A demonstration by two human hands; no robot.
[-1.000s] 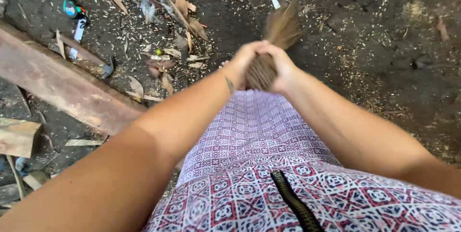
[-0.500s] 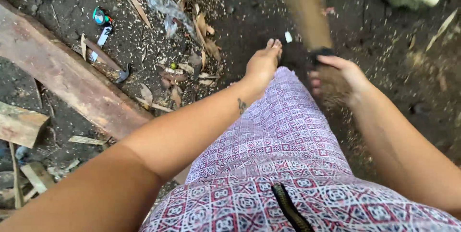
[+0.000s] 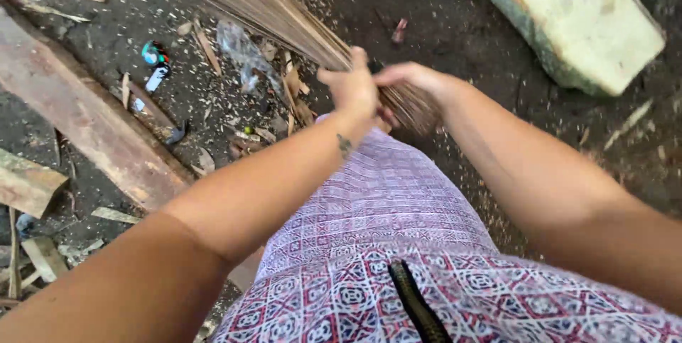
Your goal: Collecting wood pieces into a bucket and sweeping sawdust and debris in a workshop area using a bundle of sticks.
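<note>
A broom made of a bundle of thin brown sticks stretches from the upper left down to my hands. My left hand grips the bundle near its bound end. My right hand meets it from the right and holds the same end, whose tip pokes out below. Both hands are above my lap, which is covered by a patterned purple and red cloth. The sticks are blurred.
Dark soil strewn with wood shavings lies all around. A long wooden plank crosses the left side, with offcuts near the left edge. A pale concrete block sits at the upper right. Small coloured litter and clear plastic lie by the plank.
The broom has swung from upright in front of me to pointing up and left. My hands, apart half a second ago, have come together on its end again.
</note>
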